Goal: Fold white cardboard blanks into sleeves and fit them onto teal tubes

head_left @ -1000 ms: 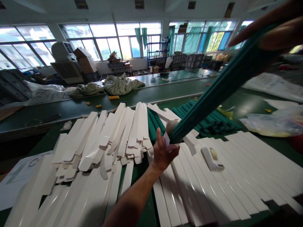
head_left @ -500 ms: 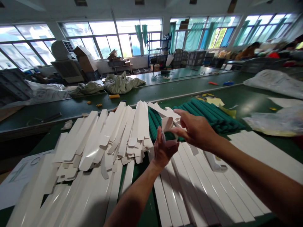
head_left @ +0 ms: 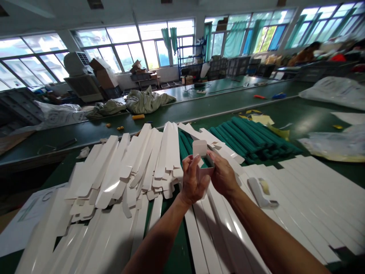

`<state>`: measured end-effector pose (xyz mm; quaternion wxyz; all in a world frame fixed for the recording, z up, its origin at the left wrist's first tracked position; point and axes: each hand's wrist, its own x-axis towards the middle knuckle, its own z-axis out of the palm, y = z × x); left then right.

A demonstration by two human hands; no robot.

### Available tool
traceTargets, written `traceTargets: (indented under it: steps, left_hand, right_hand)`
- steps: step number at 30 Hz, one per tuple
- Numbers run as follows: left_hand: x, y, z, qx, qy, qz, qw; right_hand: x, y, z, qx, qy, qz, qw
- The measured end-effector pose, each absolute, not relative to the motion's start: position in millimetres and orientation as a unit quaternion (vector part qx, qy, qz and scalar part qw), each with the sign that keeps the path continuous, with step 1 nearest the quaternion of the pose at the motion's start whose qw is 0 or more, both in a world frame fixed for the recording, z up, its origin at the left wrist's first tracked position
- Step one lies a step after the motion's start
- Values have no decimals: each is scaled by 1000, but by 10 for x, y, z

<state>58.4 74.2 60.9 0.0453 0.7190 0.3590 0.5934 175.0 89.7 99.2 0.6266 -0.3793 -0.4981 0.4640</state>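
In front of me I hold a white cardboard box (head_left: 199,148) between both hands, its end open toward me and a rounded flap standing up. Something green shows inside the opening. My left hand (head_left: 194,182) grips the left side, thumb across the front. My right hand (head_left: 224,174) is wrapped around the right side, fingertips near the rim. Beneath my wrists lie long white boxes (head_left: 288,198) in rows, with a white tape dispenser (head_left: 260,194) on top. Just beyond are dark green rolls (head_left: 256,139), partly covered by more white cartons.
On the left lies a heap of flat, open-ended white cartons (head_left: 114,179), beside a printed sheet (head_left: 31,217). Plastic bags (head_left: 336,146) lie at the right. A green bench (head_left: 185,108) runs across behind, carrying crumpled sacks (head_left: 148,99). Another person (head_left: 306,55) is far off at right.
My right hand has moved down from above the flap to the box's right side. The flap now stands upright and the open end shows more clearly. The tape dispenser has come into fuller view.
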Motion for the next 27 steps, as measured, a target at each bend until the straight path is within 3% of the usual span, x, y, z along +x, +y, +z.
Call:
traceTargets:
  steps: [5, 11, 19, 22, 27]
  left_hand:
    - [574, 709, 809, 657, 383, 632, 149]
    - [666, 718, 917, 578, 410, 677, 196]
    - [442, 737, 989, 724, 349, 594, 37]
    - [343, 762, 1046, 745, 354, 565, 3]
    - [229, 818, 1173, 801, 354, 482, -25]
  right_hand:
    - [1677, 917, 1136, -308, -488, 553, 601]
    - [1581, 945, 1215, -298, -470, 518, 649]
    - [1612, 934, 1069, -244, -485, 457, 705]
    - [1657, 861, 990, -285, -547, 449, 646]
    - [1645, 794, 921, -393, -681, 289, 546]
